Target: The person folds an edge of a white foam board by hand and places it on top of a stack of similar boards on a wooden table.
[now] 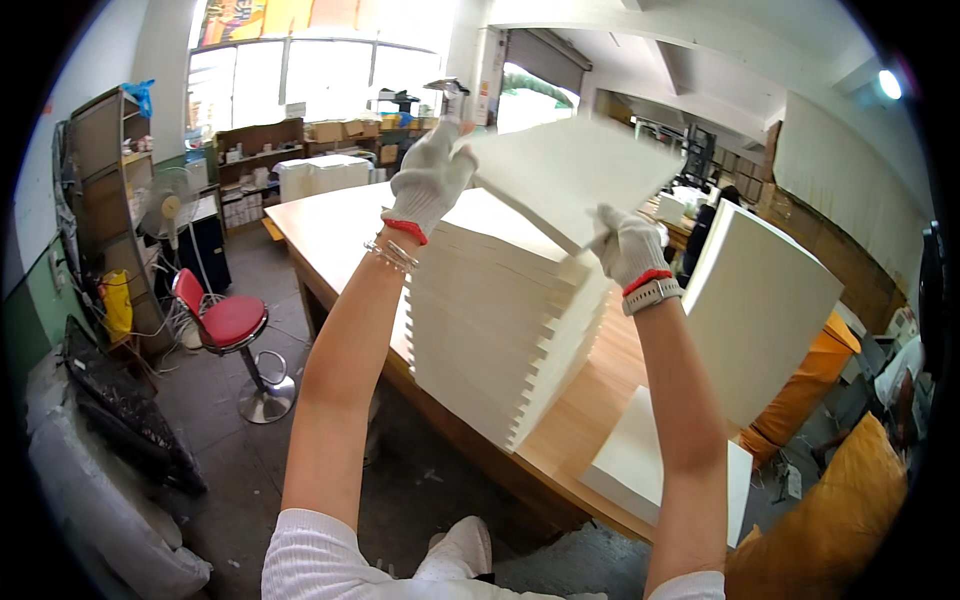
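Grasps a pale slab point(570, 175) with both hands, up in the air over the far right part of a tall stack point(480, 320). Lies ahead of both gloves, reaching away to the far right, tilted, with one corner pointing down toward the stack's top. Cannot tell for sure about the long axis, given the blur along the far edges; seems to run from left to far right. Grips the left end with the left hand point(432, 172), thumb against the edge; clenches the near right edge with the right hand point(628, 245), closer to the low corner and so the nearer of the two to that drooping part.

Wears white knitted gloves, ribbed, with red cuffs; below them, a chain bracelet point(392, 255) on the left and a pale watch point(652, 294) on the right.

Looks thin, flat, matt and smooth, probably foam or something like it. Shows many layers in the stack below, with toothed, stepped corners, on a wood-grained table point(612, 372). To the right, rises a broad upright cream block point(755, 300); near right, lies a low white block point(625, 455), beside crumpled orange sacks point(840, 510).
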{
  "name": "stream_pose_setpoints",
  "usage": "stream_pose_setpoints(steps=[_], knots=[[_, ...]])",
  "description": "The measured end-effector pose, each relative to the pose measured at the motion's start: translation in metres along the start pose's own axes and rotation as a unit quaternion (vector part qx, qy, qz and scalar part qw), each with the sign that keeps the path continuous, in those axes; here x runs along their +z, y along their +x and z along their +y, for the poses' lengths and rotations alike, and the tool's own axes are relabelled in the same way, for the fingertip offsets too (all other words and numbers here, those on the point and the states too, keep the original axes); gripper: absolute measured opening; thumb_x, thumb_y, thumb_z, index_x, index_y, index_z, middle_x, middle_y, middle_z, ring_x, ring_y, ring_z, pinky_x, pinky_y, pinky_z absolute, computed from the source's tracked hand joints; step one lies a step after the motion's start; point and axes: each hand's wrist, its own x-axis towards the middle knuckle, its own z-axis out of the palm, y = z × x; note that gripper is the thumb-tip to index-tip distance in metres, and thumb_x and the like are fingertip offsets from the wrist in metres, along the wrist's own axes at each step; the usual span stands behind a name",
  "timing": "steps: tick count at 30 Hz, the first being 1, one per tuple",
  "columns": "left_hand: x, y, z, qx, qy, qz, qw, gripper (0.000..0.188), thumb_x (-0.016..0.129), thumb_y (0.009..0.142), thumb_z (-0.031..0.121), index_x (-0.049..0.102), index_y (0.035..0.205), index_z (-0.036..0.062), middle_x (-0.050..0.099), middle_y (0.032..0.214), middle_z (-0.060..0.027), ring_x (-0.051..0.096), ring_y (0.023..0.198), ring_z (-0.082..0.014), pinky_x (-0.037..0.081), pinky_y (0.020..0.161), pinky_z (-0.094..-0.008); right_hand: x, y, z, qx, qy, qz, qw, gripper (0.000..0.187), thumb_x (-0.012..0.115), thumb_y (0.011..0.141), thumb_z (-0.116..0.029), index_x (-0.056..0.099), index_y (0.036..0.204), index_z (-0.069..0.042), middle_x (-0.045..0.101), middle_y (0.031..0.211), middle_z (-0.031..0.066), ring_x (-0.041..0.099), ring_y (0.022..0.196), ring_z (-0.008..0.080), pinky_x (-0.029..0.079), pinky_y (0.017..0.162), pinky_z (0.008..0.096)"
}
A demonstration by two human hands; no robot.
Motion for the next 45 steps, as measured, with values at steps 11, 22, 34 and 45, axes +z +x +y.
stream_pose_setpoints(steps=[11, 22, 34, 45], knots=[[-0.040, -0.016, -0.116, -0.170, 0.086, -0.304, 0.933, 0.055, 0.055, 0.102, 0.047, 0.055, 0.146, 0.0137, 0.068, 0.133, -0.0077, 0.060, 0.125, -0.0203, 0.043, 0.108, -0.0342, 0.030, -0.071, -0.061, 0.101, -0.339, -0.099, 0.930, 0.079, 0.061, 0.095, -0.058, 0.050, 0.143, 0.004, 0.067, 0.124, 0.0179, 0.069, 0.100, 0.0202, 0.058, 0.081, 0.0286], [-0.055, -0.026, -0.123, -0.190, -0.021, -0.224, 0.956, 0.043, 0.078, 0.086, 0.026, 0.071, 0.124, 0.0062, 0.074, 0.112, -0.0069, 0.066, 0.105, -0.0166, 0.049, 0.094, -0.0303, 0.052, -0.094, -0.039, -0.122, -0.468, -0.043, 0.874, 0.063, 0.075, 0.087, -0.046, 0.060, 0.124, 0.002, 0.066, 0.096, 0.0183, 0.064, 0.087, 0.0264, 0.051, 0.080, 0.0398], [-0.060, -0.008, -0.122, -0.207, -0.012, -0.226, 0.952, 0.029, 0.083, 0.079, 0.018, 0.069, 0.100, 0.0043, 0.071, 0.088, -0.0021, 0.063, 0.087, -0.0130, 0.049, 0.080, -0.0277, 0.057, -0.097, -0.036, -0.116, -0.467, -0.026, 0.876, 0.057, 0.076, 0.087, -0.041, 0.061, 0.122, 0.002, 0.065, 0.097, 0.0197, 0.063, 0.087, 0.0290, 0.051, 0.081, 0.0400], [-0.062, -0.016, -0.131, -0.212, -0.065, -0.215, 0.951, 0.035, 0.083, 0.080, 0.025, 0.074, 0.109, 0.0089, 0.074, 0.093, -0.0035, 0.064, 0.088, -0.0143, 0.050, 0.085, -0.0305, 0.055, -0.098, -0.025, -0.163, -0.449, -0.009, 0.878, 0.057, 0.074, 0.088, -0.042, 0.061, 0.123, 0.002, 0.064, 0.097, 0.0211, 0.062, 0.087, 0.0306, 0.050, 0.079, 0.0416]])
